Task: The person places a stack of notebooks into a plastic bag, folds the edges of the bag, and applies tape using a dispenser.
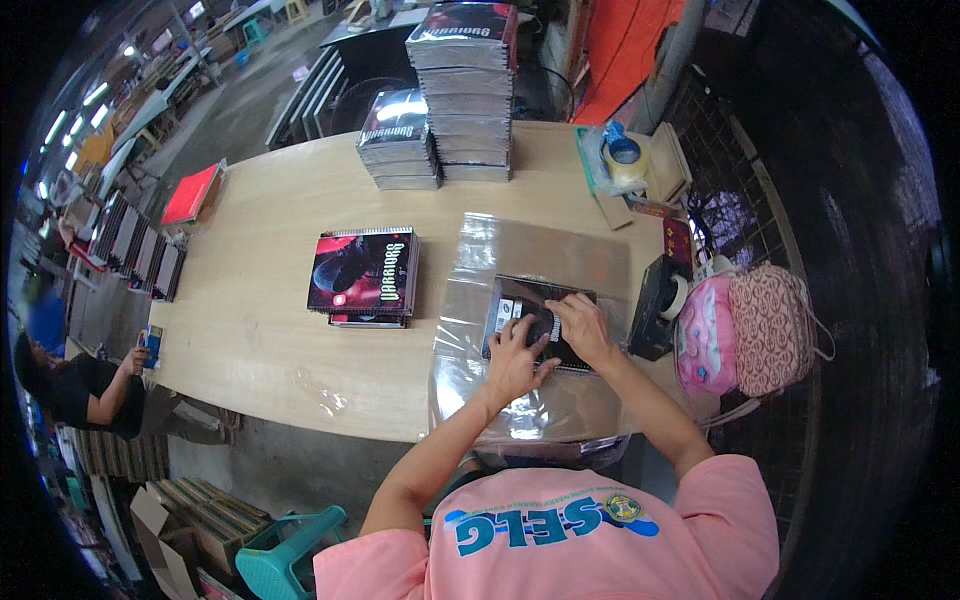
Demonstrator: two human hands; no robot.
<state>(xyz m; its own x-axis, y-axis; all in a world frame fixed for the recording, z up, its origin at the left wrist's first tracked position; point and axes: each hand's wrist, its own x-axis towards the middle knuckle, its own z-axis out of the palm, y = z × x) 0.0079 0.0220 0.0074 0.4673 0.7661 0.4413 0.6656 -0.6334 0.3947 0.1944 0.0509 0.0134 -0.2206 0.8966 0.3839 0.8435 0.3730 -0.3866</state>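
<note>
A dark spiral-bound notebook with a white label lies before me on a pile of clear plastic sheets. My left hand rests over its left part, fingers spread and thumb out to the side, holding nothing. On the notebook's upper right part is my right hand, its fingers bent and drawn together at the cover. Whatever the right fingertips pinch is too small to make out. To the left sits a short stack of red-and-black spiral notebooks, apart from both hands.
Tall stacks of wrapped notebooks stand at the table's far edge. Tape rolls lie far right, near a black tape dispenser and a pink patterned bag. A red pack is at the far left. Another person is beyond the left edge.
</note>
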